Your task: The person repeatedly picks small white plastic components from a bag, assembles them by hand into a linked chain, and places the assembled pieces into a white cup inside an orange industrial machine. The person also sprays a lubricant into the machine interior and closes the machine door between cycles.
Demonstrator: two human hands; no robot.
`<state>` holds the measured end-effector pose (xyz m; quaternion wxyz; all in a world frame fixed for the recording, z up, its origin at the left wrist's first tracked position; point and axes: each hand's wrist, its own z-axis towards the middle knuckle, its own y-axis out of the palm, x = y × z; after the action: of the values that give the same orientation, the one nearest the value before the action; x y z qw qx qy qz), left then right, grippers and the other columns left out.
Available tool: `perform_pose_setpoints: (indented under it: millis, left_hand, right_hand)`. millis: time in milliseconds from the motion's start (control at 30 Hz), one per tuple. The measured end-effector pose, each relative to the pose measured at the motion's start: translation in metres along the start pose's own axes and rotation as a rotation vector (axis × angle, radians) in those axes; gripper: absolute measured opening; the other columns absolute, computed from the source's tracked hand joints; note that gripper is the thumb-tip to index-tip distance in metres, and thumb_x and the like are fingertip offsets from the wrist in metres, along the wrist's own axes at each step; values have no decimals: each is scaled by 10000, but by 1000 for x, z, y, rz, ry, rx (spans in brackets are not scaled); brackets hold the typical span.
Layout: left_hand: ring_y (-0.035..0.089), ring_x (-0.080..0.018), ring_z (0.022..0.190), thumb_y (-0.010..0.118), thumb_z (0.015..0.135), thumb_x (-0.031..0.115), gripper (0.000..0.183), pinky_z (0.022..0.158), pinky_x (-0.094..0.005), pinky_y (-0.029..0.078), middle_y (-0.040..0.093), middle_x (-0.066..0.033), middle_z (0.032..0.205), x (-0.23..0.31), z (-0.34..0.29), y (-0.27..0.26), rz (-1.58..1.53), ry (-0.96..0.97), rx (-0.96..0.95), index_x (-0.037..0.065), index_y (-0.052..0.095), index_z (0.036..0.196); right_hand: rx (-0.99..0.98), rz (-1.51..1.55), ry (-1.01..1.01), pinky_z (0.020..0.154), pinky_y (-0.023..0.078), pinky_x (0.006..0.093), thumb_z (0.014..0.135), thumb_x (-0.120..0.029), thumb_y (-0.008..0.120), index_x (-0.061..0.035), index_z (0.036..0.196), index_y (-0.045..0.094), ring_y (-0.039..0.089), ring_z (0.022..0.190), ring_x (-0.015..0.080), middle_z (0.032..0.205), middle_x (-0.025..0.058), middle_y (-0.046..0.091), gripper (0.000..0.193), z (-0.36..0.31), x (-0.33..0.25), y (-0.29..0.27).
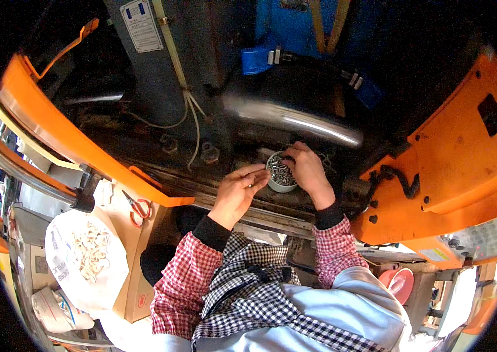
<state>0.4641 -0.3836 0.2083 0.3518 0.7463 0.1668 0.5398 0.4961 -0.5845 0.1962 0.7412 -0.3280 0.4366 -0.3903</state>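
A small white bowl (284,189) stands in front of me on the dark machine bed. Many small shiny metal pieces (280,168) fill it. My right hand (309,172) reaches over its right side, with bent fingertips down among the pieces; what they pinch is hidden. Just left of the bowl is my left hand (238,192), its fingers drawn together with the thumb. Something tiny may sit between those fingertips, too small to name.
A shiny metal cylinder (295,121) lies beyond the bowl. Orange machine panels flank me on the left (84,141) and right (465,164). At the left, scissors (137,209) and a white bag (87,258) of small pieces lie on a cardboard box (137,281). A red bowl (398,284) stands lower right.
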Motion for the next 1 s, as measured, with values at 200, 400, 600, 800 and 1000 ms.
perform_pose_setpoints:
  millis: [200,400,600,800,1000]
  left_hand:
    - [590,-254,983,477,904,28,229,896,-358,481,604,-170,1041,-12,1,-7,18,-19,-28,-86,558,1085]
    - [593,-246,969,508,883,30,228,890,-355,471,619,-150,1028,-16,3,-3,88,-22,-33,-58,577,1082]
    - [596,-226,960,499,894,41,224,863,-341,481,625,-136,1015,-15,1,-2,108,-14,-55,-51,582,1080]
    - [596,-213,934,542,886,73,184,821,-337,481,631,-114,1010,-14,1,2,112,-40,-9,-17,601,1036]
    - [584,-174,845,622,852,102,140,738,-275,469,633,-52,950,-2,-10,18,56,-130,25,53,622,983]
  right_hand:
    - [-74,12,33,714,462,428,748,-78,641,-9,845,613,574,825,363,869,158,583,122,-1,-6,-10]
    - [-88,4,37,726,462,428,749,-73,640,-4,878,599,568,865,368,903,162,585,152,-3,-1,-9]
    - [-117,-10,45,738,464,423,736,-60,651,-9,888,606,568,883,367,918,162,588,166,-1,-6,-13]
    - [-61,170,25,734,467,406,741,-52,649,-16,874,613,578,867,352,895,156,597,142,-5,-20,-31]
    - [36,407,-239,720,473,377,722,-45,667,0,823,613,583,814,321,829,130,597,123,-13,-57,-47]
